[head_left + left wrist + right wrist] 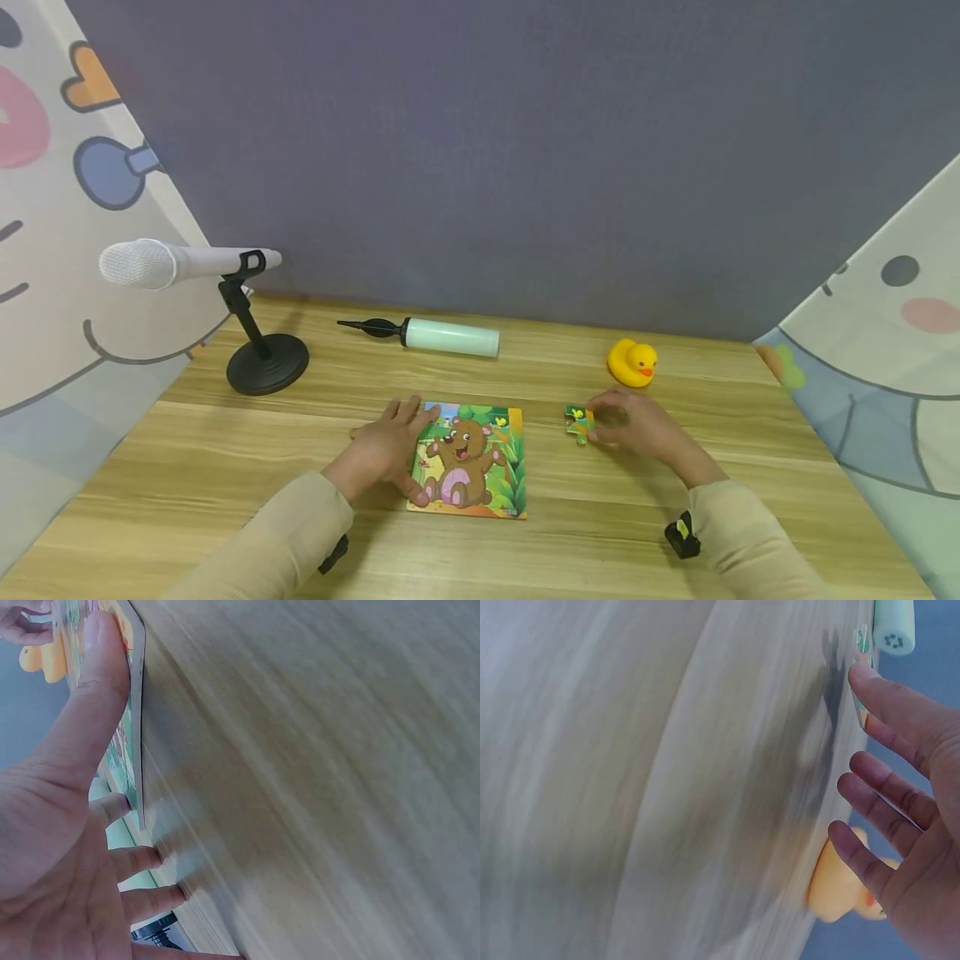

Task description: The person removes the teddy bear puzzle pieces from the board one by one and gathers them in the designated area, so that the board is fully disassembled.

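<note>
A square jigsaw puzzle (468, 471) with a brown bear on it lies flat on the wooden table. My left hand (382, 447) rests at its left side with fingers spread, the thumb (105, 656) on the board near its lower left corner and the index finger at the upper left one. To the right of the board, my right hand (633, 425) pinches a small green puzzle piece (578, 422) between thumb and index finger. In the right wrist view this puzzle piece (861, 712) is tilted on edge above the table; the other fingers are held apart from it.
A yellow rubber duck (632, 363) sits just behind my right hand. At the back lies a pale green hand pump (450, 337) with a black nozzle. On the left, a white microphone (187, 262) is held by a black stand (267, 364). A grey panel (480, 167) borders the table's back.
</note>
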A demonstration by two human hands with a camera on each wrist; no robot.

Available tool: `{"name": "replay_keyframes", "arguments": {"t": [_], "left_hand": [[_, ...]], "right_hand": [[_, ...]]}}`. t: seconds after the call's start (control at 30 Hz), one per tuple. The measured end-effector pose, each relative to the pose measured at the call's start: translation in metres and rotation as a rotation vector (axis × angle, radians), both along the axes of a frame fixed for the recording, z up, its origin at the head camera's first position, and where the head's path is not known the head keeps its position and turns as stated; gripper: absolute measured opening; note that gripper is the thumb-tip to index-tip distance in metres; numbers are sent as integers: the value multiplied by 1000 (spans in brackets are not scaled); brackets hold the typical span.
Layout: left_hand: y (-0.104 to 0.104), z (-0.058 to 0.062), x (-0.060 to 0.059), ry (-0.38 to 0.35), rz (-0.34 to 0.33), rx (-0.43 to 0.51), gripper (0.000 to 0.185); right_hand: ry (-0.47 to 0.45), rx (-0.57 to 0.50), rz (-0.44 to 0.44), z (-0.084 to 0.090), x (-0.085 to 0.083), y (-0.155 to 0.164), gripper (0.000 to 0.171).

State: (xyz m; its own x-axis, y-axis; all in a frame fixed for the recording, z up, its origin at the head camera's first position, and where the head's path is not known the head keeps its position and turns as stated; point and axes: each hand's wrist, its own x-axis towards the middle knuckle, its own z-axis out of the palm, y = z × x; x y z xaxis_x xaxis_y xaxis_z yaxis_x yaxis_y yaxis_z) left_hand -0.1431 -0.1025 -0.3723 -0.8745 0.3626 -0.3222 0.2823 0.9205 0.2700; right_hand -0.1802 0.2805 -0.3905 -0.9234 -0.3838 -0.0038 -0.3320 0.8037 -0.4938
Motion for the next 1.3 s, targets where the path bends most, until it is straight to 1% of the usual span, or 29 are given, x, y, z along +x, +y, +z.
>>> {"name": "replay_keyframes", "arguments": {"t": [0.13, 0.33, 0.5, 0.73, 0.83, 0.93, 1.03, 1.13, 1.3], "left_hand": [[0, 0, 0, -2, -1, -7, 126], [0, 0, 0, -8, 2, -10, 127], [0, 0, 0, -11, 5, -11, 127], [0, 1, 1, -3, 2, 0, 126], [0, 0, 0, -4, 4, 2, 126], [0, 1, 0, 1, 0, -1, 126], [0, 0, 0, 3, 0, -5, 126], [0, 0, 0, 3, 3, -5, 126], [0, 0, 0, 9, -1, -9, 125]], "right_hand": [[-15, -5, -5, -1, 1, 8, 40], [-22, -9, 10, -1, 1, 9, 40], [-23, 11, 7, -2, 1, 8, 40], [-3, 36, 39, -4, 1, 9, 43], [1, 50, 38, -3, 2, 7, 43], [22, 63, 19, -1, 5, 3, 40], [46, 46, 14, 2, 8, -4, 37], [55, 9, 44, 3, 12, -14, 36], [77, -16, 110, 3, 18, -34, 34]]}}
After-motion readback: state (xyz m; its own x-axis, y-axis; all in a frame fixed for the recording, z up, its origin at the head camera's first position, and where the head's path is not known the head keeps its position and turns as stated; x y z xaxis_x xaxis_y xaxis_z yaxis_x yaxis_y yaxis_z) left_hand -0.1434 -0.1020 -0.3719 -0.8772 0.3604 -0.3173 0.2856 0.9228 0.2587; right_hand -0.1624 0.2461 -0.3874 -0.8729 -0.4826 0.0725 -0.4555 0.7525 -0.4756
